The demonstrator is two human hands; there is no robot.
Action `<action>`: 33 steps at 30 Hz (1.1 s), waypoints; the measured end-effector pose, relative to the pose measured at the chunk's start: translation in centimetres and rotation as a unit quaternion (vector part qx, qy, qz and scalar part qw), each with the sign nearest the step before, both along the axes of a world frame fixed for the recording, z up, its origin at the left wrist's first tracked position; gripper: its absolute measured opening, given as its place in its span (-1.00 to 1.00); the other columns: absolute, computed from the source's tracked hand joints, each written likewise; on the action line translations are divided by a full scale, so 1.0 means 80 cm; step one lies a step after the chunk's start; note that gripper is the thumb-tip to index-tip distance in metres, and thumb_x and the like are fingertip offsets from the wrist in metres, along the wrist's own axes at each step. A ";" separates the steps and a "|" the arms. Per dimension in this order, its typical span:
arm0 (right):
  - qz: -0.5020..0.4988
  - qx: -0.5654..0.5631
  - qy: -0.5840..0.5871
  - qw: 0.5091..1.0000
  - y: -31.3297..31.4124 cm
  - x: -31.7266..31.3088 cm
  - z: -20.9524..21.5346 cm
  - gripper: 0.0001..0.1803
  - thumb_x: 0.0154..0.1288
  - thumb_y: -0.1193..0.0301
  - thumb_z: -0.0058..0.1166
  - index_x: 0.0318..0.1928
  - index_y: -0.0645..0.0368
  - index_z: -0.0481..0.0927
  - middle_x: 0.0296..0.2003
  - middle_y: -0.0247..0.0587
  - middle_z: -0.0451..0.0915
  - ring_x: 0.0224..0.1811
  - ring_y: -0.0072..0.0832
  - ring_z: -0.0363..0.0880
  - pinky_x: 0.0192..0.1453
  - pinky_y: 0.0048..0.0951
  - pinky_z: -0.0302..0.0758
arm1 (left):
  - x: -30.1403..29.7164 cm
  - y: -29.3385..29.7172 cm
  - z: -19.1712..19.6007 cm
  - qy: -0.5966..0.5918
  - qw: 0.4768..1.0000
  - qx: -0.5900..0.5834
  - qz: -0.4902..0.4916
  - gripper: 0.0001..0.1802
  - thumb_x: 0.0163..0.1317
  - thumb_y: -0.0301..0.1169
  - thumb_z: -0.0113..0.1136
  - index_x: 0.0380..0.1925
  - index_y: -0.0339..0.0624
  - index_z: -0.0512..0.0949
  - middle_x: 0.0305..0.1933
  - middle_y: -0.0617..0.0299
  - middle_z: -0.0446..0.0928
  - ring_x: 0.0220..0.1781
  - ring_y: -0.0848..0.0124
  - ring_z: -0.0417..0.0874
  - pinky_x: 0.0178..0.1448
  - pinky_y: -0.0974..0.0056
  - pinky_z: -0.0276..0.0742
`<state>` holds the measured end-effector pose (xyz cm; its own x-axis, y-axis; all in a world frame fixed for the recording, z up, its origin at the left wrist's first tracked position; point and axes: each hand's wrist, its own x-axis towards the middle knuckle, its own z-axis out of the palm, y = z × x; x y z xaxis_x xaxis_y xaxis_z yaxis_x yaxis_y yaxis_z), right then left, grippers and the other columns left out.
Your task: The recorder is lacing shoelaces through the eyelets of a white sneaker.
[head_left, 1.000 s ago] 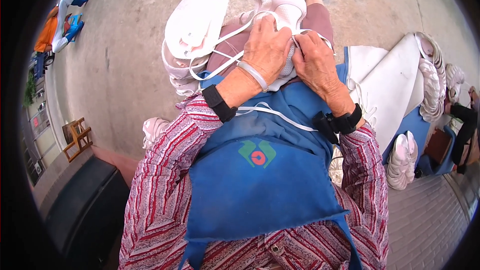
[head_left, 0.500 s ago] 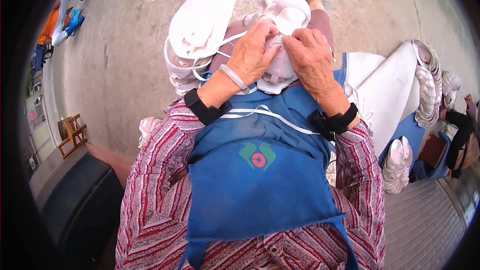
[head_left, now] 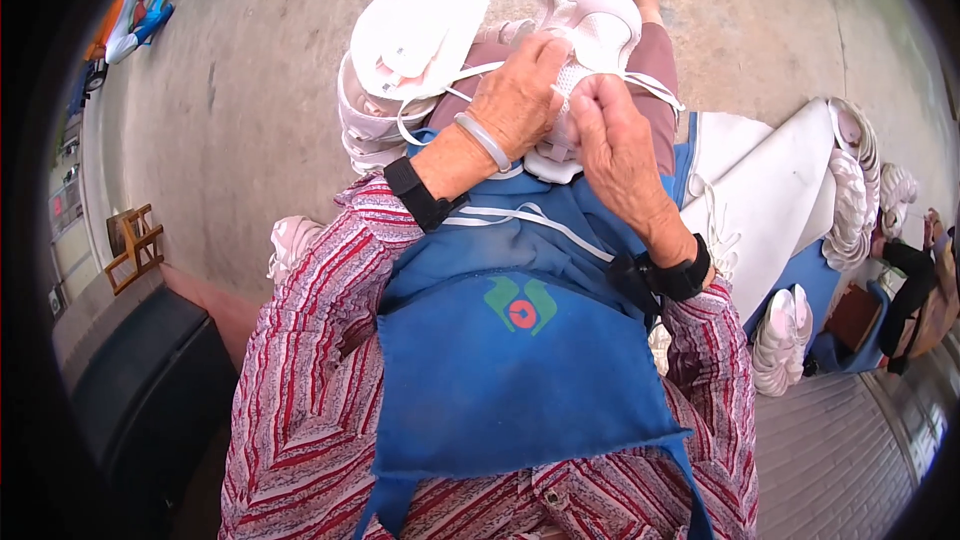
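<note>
The shoe [head_left: 597, 20] lies over the person's lap, toe pointing away. It should be light, with a soft upper that gives under pressure and a stiffer sole; the firm sides seem the best place to hold. It looks pale pink and white, with mesh near the hands. The grip of the left hand [head_left: 520, 90] and right hand [head_left: 612, 130] is bent over it; I cannot tell what it pinches. The white lace [head_left: 655, 86] seems thin and limp.

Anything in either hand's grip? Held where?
Left hand seems to pinch a white lace over the pale shoe; exact spot unclear. Right hand: fingers curled nearby, contents hidden.
</note>
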<state>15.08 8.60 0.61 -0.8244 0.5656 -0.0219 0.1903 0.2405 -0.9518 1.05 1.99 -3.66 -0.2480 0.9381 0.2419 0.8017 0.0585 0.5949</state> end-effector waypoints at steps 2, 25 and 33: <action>-0.072 0.032 -0.043 0.996 0.009 -0.006 -0.025 -0.89 0.25 0.47 -0.03 -0.24 0.21 0.41 -0.33 0.01 0.49 -0.31 0.00 0.53 -0.26 -0.15 0.45 | 0.000 0.002 -0.009 0.008 1.000 0.004 -0.003 -0.57 0.07 -0.51 0.10 -0.01 -0.30 0.34 0.01 -0.08 0.39 -0.01 -0.03 0.53 -0.05 0.09 0.55; -0.067 0.411 -0.142 0.898 0.025 -0.043 -0.057 -0.87 0.10 0.43 0.06 -0.43 0.20 0.42 -0.47 -0.14 0.45 -0.49 -0.20 0.59 -0.47 -0.27 0.51 | -0.027 0.015 0.007 -0.113 0.992 -0.047 -0.009 -0.84 0.13 -0.54 0.12 -0.26 -0.28 0.45 -0.25 0.00 0.44 -0.22 0.07 0.53 -0.14 0.20 0.47; 0.007 -0.070 -0.071 0.995 0.037 0.047 0.031 -0.82 0.20 0.46 -0.05 -0.51 0.28 0.45 -0.62 -0.12 0.46 -0.61 -0.37 0.39 -0.47 -0.39 0.35 | -0.023 -0.009 0.044 -0.020 0.999 0.026 0.002 -0.78 0.12 -0.46 0.20 -0.23 -0.28 0.47 -0.26 0.03 0.48 -0.30 0.22 0.58 -0.21 0.23 0.49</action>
